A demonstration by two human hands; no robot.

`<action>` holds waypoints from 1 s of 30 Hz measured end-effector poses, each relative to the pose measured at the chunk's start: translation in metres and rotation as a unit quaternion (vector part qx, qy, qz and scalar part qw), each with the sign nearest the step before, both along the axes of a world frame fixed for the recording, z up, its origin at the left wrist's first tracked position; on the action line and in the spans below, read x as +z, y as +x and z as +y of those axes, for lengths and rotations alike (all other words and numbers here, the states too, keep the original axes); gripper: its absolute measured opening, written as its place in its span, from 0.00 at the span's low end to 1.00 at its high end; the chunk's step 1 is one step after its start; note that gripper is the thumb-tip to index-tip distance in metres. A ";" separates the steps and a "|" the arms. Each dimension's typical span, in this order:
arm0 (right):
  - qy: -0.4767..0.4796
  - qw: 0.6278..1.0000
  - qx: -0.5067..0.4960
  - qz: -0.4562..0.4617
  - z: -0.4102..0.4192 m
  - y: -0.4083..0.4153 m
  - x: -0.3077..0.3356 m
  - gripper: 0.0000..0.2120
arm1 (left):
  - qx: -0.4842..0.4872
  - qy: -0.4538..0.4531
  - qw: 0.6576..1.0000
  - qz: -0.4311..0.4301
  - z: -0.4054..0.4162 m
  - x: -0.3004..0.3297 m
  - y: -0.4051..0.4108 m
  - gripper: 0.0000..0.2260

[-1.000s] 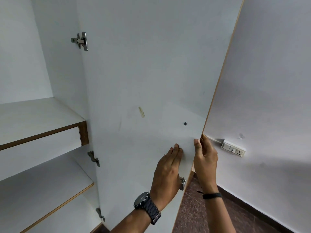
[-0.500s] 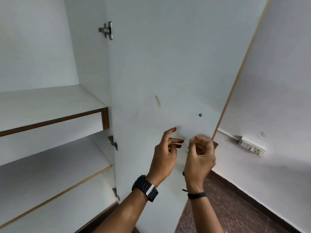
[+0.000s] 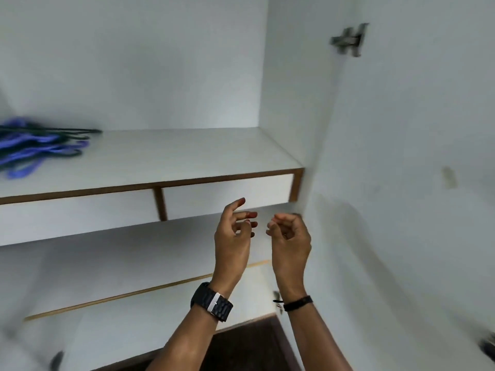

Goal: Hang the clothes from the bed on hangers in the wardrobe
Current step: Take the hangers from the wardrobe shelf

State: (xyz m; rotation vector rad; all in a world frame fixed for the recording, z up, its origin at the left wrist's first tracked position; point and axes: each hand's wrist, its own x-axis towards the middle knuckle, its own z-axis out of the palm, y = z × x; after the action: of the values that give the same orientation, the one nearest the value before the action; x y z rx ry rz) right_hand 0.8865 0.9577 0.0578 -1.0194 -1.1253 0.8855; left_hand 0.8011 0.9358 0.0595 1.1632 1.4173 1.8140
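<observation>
1. The hangers (image 3: 40, 145), far left of the fingers (image 3: 241, 218) and above them on the shelf (image 3: 187, 156), are smeared with blur and cut off by the left edge; their number cannot be told.
2. The hinge (image 3: 348, 40), up and right of the fingers, is blurred.
3. A dark thing (image 3: 488, 349) low to the right is cut off and unreadable.
4. Both forearms leave the bottom edge.

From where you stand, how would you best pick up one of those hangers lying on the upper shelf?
Probably by the end nearest you. The hangers lie flat in a blurred, overlapping pile at the left of the upper shelf, their thin tips pointing right. Reach with the left hand, which holds nothing, from the front right and pinch one tip, lifting it clear of the others. Hooks cannot be made out.
</observation>
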 end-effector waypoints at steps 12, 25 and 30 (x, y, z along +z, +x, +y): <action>-0.001 0.964 0.260 -0.056 0.013 -0.308 0.011 0.06 | 0.192 -0.022 0.981 -0.001 -0.018 0.014 -0.301 0.18; -0.050 0.915 0.381 -0.119 0.119 -0.537 0.021 0.06 | 0.322 -0.066 0.943 0.051 0.048 0.025 -0.512 0.15; -0.097 0.901 0.399 -0.143 0.163 -0.612 0.025 0.13 | 0.391 -0.115 0.903 0.136 0.070 0.034 -0.591 0.16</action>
State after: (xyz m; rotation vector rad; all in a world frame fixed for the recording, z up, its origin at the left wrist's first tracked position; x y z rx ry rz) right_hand 0.2748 1.1208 0.0830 -0.8548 -1.7874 1.5551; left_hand 0.2106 1.0057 0.0935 0.7867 2.4488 1.9255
